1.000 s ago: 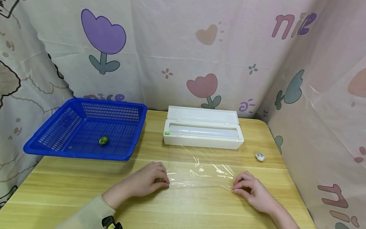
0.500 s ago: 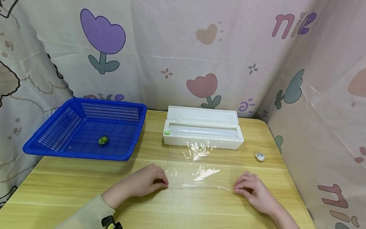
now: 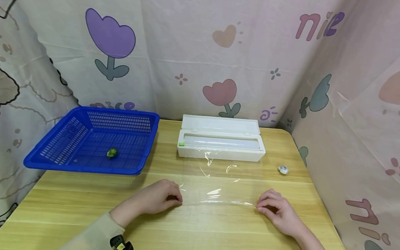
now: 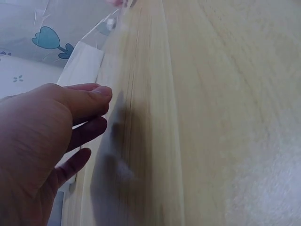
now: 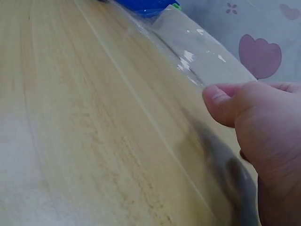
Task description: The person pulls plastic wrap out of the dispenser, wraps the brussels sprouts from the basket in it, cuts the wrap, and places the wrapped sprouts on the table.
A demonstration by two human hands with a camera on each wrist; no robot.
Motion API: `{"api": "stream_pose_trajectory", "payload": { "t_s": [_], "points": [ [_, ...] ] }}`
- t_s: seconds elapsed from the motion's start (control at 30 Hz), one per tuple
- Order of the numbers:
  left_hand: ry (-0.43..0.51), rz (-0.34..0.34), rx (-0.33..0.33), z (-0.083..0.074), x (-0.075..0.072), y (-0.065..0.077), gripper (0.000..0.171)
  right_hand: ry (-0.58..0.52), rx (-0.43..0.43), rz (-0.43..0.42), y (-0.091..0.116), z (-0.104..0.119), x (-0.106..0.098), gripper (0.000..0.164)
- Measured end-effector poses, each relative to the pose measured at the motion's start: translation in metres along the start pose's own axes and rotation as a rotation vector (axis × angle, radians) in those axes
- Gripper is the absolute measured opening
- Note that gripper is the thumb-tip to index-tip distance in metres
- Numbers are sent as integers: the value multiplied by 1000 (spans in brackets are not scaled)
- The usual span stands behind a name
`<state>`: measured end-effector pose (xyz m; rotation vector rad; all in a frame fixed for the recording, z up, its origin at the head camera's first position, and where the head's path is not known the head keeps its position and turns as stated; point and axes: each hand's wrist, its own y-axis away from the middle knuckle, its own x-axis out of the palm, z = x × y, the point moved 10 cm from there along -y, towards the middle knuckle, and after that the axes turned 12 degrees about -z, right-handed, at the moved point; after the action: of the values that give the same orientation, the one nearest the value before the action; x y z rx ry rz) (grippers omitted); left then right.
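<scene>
A sheet of clear plastic wrap (image 3: 215, 184) stretches from the white dispenser box (image 3: 218, 154) toward me, low over the wooden table. My left hand (image 3: 159, 198) pinches its near left corner between thumb and fingers. At the near right corner, my right hand (image 3: 278, 211) pinches the film the same way. In the right wrist view the wrap (image 5: 188, 61) runs taut from my thumb and finger. The box's lid stands open at the back, and the roll (image 3: 222, 142) of wrap lies inside. A green slider (image 3: 181, 144) sits at the box's left end.
Left of the box, a blue plastic basket (image 3: 84, 166) holds one small green item (image 3: 111, 153). A small white-wrapped item (image 3: 283, 169) lies on the table (image 3: 203, 232) to the right. Patterned curtain (image 3: 162, 41) hangs behind and along both sides.
The left hand has shifted very slightly left, drawing the film's near edge straighter. Glints on the wrap have changed place. The box, basket and small items stay put.
</scene>
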<state>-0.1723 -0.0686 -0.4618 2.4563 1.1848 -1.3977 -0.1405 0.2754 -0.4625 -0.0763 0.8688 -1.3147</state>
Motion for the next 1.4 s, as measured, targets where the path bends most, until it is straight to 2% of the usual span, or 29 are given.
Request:
{"api": "stream_pose_trajectory", "payload": {
  "t_s": [0.13, 0.23, 0.37, 0.57, 0.63, 0.8, 0.93, 1.2, 1.3, 1.4],
  "points": [
    [-37, 21, 36, -5, 3, 1, 7, 48, 17, 6, -2, -5, 3, 33],
    [-84, 10, 68, -9, 3, 2, 8, 84, 60, -35, -4, -11, 3, 32],
    [-140, -12, 79, -11, 3, 3, 9, 138, 93, -89, -6, -19, 5, 29],
    [-140, 4, 52, -8, 6, 4, 8, 102, 12, -134, -7, -15, 8, 36],
    [-130, 16, 33, -7, 7, 3, 12, 81, -7, -125, -6, -13, 9, 36],
    [-129, 25, 11, -5, 8, 2, 18, 66, 17, -59, -4, -15, 10, 34],
    [-141, 28, 13, -3, 9, 1, 11, 71, 43, -19, -2, -16, 10, 36],
    [-153, 63, -6, -5, 8, 4, 5, 124, 35, -15, 1, -17, 10, 37],
    [-170, 71, -9, -9, 4, 5, 4, 131, 15, -8, 2, -15, 11, 38],
    [-184, 58, -10, -17, -7, 4, 6, 143, -31, -6, 4, -11, 12, 40]
  ]
}}
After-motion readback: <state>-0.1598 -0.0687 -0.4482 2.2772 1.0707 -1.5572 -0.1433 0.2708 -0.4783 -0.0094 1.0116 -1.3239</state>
